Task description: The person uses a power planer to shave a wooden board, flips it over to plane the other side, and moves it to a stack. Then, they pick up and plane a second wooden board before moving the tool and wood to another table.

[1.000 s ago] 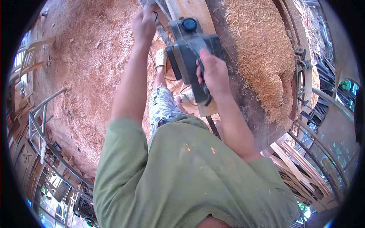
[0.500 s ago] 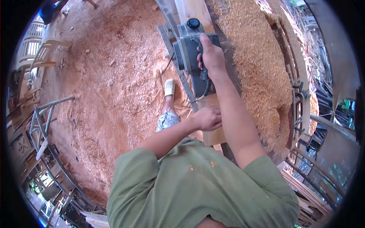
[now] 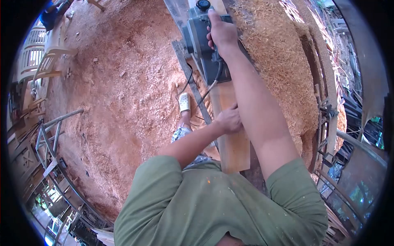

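Observation:
My right hand [image 3: 224, 36] is wrapped round the rear handle of a dark electric hand planer [image 3: 201, 51], which has a round knob at its front. The planer sits on a pale wooden board [image 3: 234, 153] running away from my body. A power cord [image 3: 209, 91] trails from the handle's back end. Low over the board, close to my right forearm, is my left hand [image 3: 229, 119]. Its fingers look curled but are partly hidden by that forearm, so what they hold, if anything, does not show.
Wood shavings [image 3: 279, 69] are heaped right of the board and spread over the floor [image 3: 119, 94] at left. My clog-shod foot [image 3: 184, 101] stands beside the bench. Chair frames [image 3: 39, 53] and a metal frame [image 3: 51, 139] stand left. A person [image 3: 53, 14] is at the far upper left.
My right hand and the planer have moved farther up the board, away from my body. My left hand has shifted slightly forward and right, more behind the right forearm.

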The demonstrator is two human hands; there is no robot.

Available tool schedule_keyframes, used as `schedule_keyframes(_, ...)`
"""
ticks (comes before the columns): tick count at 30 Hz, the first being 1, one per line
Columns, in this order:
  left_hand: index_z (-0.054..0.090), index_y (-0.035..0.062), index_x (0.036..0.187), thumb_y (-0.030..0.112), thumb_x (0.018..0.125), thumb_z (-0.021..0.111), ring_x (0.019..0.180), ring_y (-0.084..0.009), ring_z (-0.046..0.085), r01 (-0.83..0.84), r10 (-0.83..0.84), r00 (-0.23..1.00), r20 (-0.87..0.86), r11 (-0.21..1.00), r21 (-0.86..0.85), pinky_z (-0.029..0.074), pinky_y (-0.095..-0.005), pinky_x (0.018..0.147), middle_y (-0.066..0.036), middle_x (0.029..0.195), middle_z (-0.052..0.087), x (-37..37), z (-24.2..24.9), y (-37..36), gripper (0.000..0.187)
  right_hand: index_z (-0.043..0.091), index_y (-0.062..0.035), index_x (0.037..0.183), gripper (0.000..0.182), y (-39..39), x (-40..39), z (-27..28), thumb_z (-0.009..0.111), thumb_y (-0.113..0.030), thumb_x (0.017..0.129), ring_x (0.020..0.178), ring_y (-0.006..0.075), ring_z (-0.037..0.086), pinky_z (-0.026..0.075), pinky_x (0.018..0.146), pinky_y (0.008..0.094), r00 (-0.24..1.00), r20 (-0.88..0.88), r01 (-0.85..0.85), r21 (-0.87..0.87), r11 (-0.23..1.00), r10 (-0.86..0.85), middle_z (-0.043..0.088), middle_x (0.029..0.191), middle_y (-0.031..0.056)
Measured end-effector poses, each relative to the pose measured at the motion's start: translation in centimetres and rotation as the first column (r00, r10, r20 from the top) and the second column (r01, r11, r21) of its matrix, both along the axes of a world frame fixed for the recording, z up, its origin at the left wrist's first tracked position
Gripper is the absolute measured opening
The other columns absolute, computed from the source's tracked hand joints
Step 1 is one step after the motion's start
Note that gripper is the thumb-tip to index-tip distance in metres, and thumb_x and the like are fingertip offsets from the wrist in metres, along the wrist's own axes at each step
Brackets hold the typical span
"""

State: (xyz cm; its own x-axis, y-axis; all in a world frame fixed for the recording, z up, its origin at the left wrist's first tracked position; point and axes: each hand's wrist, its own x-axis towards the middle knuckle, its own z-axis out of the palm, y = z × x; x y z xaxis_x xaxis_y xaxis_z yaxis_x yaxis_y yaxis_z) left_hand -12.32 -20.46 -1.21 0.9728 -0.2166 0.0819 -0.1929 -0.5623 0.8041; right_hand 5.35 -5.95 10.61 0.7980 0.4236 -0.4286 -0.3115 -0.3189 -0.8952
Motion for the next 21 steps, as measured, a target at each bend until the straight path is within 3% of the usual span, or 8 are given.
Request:
schedule_keyframes(2,0.060,0.0090,0.127,0.025,0.088,0.052,0.137,-0.0289,0.040,-0.076,0.068,0.986,0.151,0.996,0.046,0.022,-0.0474,0.118,-0.011,0.134,0.057,-0.1,-0.5,-0.3,0.043,0.060,-0.0026,0.071,0.059,1.8,1.5,0.2,0.060,-0.059,0.087,0.040,0.0160,0.052,0.039,0.039,0.0308,1.000,0.008,0.008,-0.041,0.999,-0.007,0.056,0.056,0.0054)
schedule_keyframes(3,0.064,0.0043,0.120,0.026,0.087,0.051,0.138,-0.0298,0.039,0.071,-0.070,0.997,-0.024,0.997,0.043,0.019,-0.0485,0.120,-0.013,0.136,0.054,0.2,-0.5,-0.1,0.041,0.061,-0.0026,0.072,0.060,2.6,2.2,0.3,0.061,-0.060,0.087,0.041,0.0154,0.052,0.040,0.040,0.0308,1.000,0.021,-0.005,-0.035,0.999,0.006,0.057,0.057,0.0053)
schedule_keyframes(5,0.068,0.0014,0.112,0.028,0.089,0.052,0.138,-0.0303,0.038,-0.049,0.028,0.988,0.154,0.989,0.136,0.016,-0.0490,0.121,-0.015,0.138,0.053,0.0,-0.6,-0.5,0.039,0.061,-0.0026,0.072,0.060,4.7,4.0,0.3,0.061,-0.061,0.087,0.041,0.0152,0.052,0.040,0.040,0.0309,0.999,0.033,-0.010,-0.027,1.000,0.011,0.057,0.057,0.0053)
schedule_keyframes(14,0.065,-0.0018,0.116,0.029,0.096,0.049,0.147,-0.0306,0.027,0.029,-0.031,0.999,0.016,0.994,0.104,0.015,-0.0495,0.122,-0.016,0.153,0.039,0.4,-1.2,-1.1,0.041,0.062,-0.0032,0.074,0.060,15.5,12.2,-0.1,0.059,-0.062,0.088,0.042,0.0145,0.053,0.041,0.041,0.0310,0.991,0.127,-0.044,-0.036,0.998,0.049,0.058,0.059,0.0046)
schedule_keyframes(16,0.064,-0.0022,0.117,0.029,0.097,0.048,0.147,-0.0308,0.027,0.063,-0.061,0.997,-0.037,0.996,0.067,0.014,-0.0498,0.122,-0.016,0.153,0.039,0.5,-0.3,-0.6,0.041,0.062,-0.0040,0.074,0.047,17.6,14.2,-0.5,0.067,-0.049,0.086,0.044,0.0135,0.054,0.042,0.042,0.0306,0.995,0.081,-0.055,0.024,0.998,0.053,0.059,0.060,0.0040)
schedule_keyframes(18,0.063,-0.0026,0.118,0.029,0.098,0.047,0.147,-0.0310,0.026,0.100,-0.097,0.991,-0.086,0.995,0.026,0.014,-0.0501,0.122,-0.016,0.153,0.039,0.4,-0.4,-0.5,0.042,0.063,-0.0056,0.068,0.065,19.6,15.5,0.6,0.055,-0.066,0.089,0.044,0.0182,0.056,0.043,0.042,0.0351,0.981,0.182,-0.052,-0.046,0.998,0.059,0.056,0.053,0.0059)
schedule_keyframes(20,0.069,-0.0011,0.094,0.033,0.098,0.047,0.139,-0.0334,0.038,-0.075,0.079,0.995,0.069,0.995,-0.062,0.014,-0.0480,0.122,-0.018,0.136,0.054,0.3,-1.1,-1.3,0.041,0.064,-0.0052,0.069,0.063,21.5,17.0,0.9,0.056,-0.065,0.087,0.044,0.0191,0.056,0.043,0.042,0.0357,0.981,0.182,-0.066,-0.030,0.997,0.070,0.056,0.053,0.0064)
schedule_keyframes(21,0.069,-0.0022,0.093,0.035,0.100,0.045,0.140,-0.0350,0.037,-0.108,0.118,0.988,0.103,0.989,-0.098,0.015,-0.0484,0.122,-0.019,0.139,0.052,0.2,-1.4,-1.6,0.045,0.065,-0.0042,0.070,0.064,22.6,17.9,0.9,0.056,-0.065,0.087,0.044,0.0195,0.056,0.043,0.042,0.0360,0.977,0.205,-0.056,-0.047,0.997,0.064,0.057,0.054,0.0069)
